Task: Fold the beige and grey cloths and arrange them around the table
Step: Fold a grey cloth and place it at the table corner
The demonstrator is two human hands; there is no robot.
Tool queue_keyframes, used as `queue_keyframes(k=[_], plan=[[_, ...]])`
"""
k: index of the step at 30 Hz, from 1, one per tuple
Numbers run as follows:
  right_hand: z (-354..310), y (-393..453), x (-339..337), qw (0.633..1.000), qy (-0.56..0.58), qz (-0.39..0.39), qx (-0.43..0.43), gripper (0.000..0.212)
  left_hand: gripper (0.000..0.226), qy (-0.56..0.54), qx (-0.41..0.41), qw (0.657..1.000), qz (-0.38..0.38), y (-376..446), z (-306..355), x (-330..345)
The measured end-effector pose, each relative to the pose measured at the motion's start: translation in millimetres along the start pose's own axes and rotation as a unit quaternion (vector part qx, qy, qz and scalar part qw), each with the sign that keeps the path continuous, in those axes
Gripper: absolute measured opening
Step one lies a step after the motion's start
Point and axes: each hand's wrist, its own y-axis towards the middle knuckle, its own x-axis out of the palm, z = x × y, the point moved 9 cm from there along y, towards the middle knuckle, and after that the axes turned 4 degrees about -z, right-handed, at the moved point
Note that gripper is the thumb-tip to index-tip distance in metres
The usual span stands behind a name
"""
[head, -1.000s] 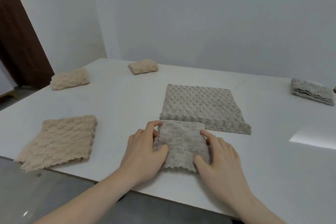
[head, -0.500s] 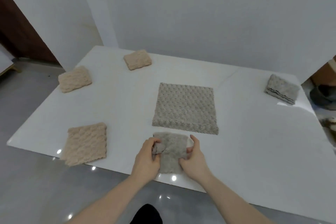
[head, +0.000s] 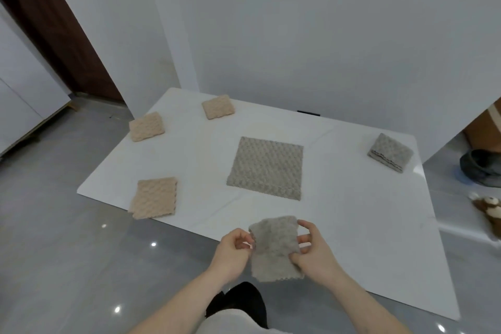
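Head view: a folded grey cloth (head: pixel 274 248) is held just above the near edge of the white table (head: pixel 352 211), partly over the floor. It is pinched at its left edge by the left hand (head: pixel 235 251), fingers curled in. The right hand (head: pixel 314 249) grips its right side, thumb on top, the other fingers loosely bent beside the fabric.

The cloth is judged light, soft and limp: its lower end sags below the hands, so the layers could slip apart unless both side edges are gripped through every layer. The plush pile looks grippy, not slippery, and nothing fragile is involved.

1 larger grey cloth (head: pixel 267 168) lies flat mid-table, not yet folded small. A folded grey cloth (head: pixel 390 152) sits near the far right corner. 3 beige cloths (head: pixel 155 197) lie along the left side, the nearest overhanging the edge.
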Motion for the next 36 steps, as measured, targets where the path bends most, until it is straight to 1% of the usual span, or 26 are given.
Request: queue_keyframes(k=[3,6,8,10,11,13,14,16,17,19,20,21,22,24,25,27,31,33,36], plan=[[-11,-5,-8,1.000,0.007,-0.016,-0.021,0.068,0.025,0.015,-0.041,0.999,-0.032,-12,-2,26],[-22,-1,-17,0.999,0.030,-0.029,-0.032,0.066,0.024,-0.003,-0.082,0.996,-0.036,-9,-6,34],[-24,4,-24,0.997,0.057,-0.039,-0.024,0.067,0.039,-0.029,-0.098,0.994,-0.038,0,-1,37],[-23,11,-32,0.994,0.094,-0.047,-0.014,0.069,0.054,-0.082,-0.118,0.989,-0.042,13,7,43],[-22,15,-37,0.992,0.118,-0.047,-0.006,0.069,0.052,-0.119,-0.129,0.983,-0.053,22,11,50],[-19,25,-47,0.982,0.180,-0.051,0.014,0.068,0.031,-0.206,-0.147,0.963,-0.098,38,23,67],[-17,29,-53,0.977,0.207,-0.054,0.025,0.068,0.028,-0.240,-0.155,0.950,-0.124,45,28,76],[-11,39,-67,0.968,0.242,-0.054,0.043,0.067,0.032,-0.281,-0.185,0.927,-0.165,60,33,94],[-6,43,-75,0.965,0.251,-0.050,0.052,0.067,0.029,-0.286,-0.196,0.920,-0.186,65,36,104],[5,51,-91,0.963,0.259,-0.035,0.068,0.066,0.020,-0.278,-0.209,0.915,-0.205,75,38,119],[10,55,-100,0.964,0.255,-0.025,0.075,0.067,0.023,-0.274,-0.207,0.916,-0.207,79,41,124],[15,58,-107,0.966,0.246,-0.014,0.081,0.068,0.031,-0.261,-0.196,0.924,-0.201,86,44,128],[20,61,-115,0.971,0.223,-0.003,0.086,0.070,0.044,-0.235,-0.177,0.939,-0.179,95,46,127],[30,63,-130,0.984,0.150,0.017,0.090,0.077,0.067,-0.158,-0.151,0.970,-0.104,107,45,120],[33,64,-135,0.989,0.115,0.020,0.086,0.080,0.071,-0.123,-0.143,0.979,-0.082,110,45,120],[38,68,-145,0.995,0.065,0.018,0.073,0.082,0.070,-0.078,-0.119,0.986,-0.082,113,52,131],[46,77,-167,0.999,0.020,0.003,0.041,0.082,0.078,-0.038,-0.072,0.994,-0.074,113,67,163],[50,79,-182,1.000,-0.017,-0.010,0.021,0.078,0.070,0.002,-0.031,0.997,-0.066,109,76,180],[61,78,-211,0.997,-0.071,-0.030,-0.007,0.070,0.047,0.053,0.006,0.998,-0.045,101,78,214]])
